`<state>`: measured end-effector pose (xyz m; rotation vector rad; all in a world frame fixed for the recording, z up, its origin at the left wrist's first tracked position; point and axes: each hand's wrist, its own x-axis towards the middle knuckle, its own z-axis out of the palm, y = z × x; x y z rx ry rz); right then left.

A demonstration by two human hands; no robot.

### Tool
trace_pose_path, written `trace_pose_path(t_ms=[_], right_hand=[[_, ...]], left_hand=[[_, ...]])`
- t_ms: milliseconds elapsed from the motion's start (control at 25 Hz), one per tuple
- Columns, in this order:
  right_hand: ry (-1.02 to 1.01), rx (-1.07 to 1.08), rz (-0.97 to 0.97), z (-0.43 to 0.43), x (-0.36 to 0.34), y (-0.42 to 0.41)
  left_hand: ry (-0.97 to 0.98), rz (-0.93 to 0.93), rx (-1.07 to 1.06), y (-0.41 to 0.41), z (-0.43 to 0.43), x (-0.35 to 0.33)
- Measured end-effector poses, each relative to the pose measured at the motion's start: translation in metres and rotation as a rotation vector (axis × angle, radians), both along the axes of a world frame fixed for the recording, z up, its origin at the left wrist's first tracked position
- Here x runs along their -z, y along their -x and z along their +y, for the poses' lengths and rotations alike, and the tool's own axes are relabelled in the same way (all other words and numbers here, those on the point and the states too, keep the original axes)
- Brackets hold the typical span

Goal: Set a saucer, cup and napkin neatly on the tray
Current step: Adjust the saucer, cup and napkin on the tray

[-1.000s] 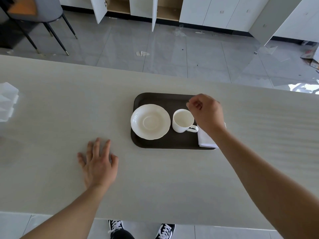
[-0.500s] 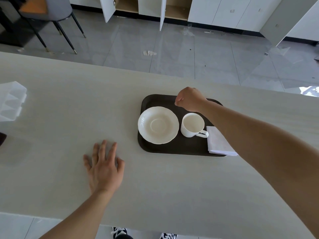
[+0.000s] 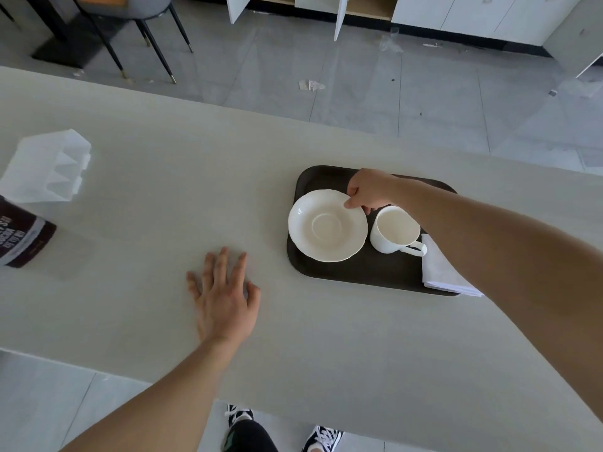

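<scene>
A dark brown tray (image 3: 359, 272) lies on the pale table. On its left part sits a white saucer (image 3: 327, 226). Right of it stands an empty white cup (image 3: 394, 230), handle pointing right. A folded white napkin (image 3: 440, 272) lies at the tray's right end, its near corner hanging over the rim. My right hand (image 3: 368, 190) reaches across the tray and pinches the saucer's far right rim. My left hand (image 3: 223, 298) rests flat on the table, left of the tray, fingers spread.
A white paper pack (image 3: 49, 168) and a dark brown packet (image 3: 19, 236) lie at the table's far left. Beyond the table are a grey tiled floor, a chair (image 3: 130, 14) and white cabinets with open doors. My shoes show below the near edge.
My right hand moved from above the cup, leftward over the tray's back, and now grips the saucer's rim. The left hand stayed flat. The camera view shifted, showing more of the table's left.
</scene>
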<state>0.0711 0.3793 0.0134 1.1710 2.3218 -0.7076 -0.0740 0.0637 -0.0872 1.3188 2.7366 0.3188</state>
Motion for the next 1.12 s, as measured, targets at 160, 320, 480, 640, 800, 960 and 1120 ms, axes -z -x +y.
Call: trace_pose_path(t_ms=[160,320,480,640,800,960,1120], right_hand=[[0.047,0.104,0.101,0.002,0.008,0.001],[0.084,0.161,0.134,0.007,0.010,-0.002],[0.080,0.281,0.187,0.014,0.012,-0.009],[0.090,0.408,0.214,0.020,0.014,-0.019],[0.158,0.465,0.224,0.022,0.014,-0.020],[0.177,0.537,0.264,0.023,0.014,-0.021],[0.259,0.653,0.339,0.026,0.013,-0.024]], left_hand=[[-0.007,0.019,0.005,0.001,-0.001,0.003],[-0.018,0.035,0.014,0.002,-0.001,0.004],[-0.012,0.043,0.010,0.002,-0.001,0.004],[-0.004,0.038,0.008,0.001,0.000,0.003],[-0.004,0.038,0.008,0.001,0.000,0.002],[-0.003,0.038,0.009,0.001,0.001,0.001],[-0.006,0.047,0.006,0.001,0.000,0.003]])
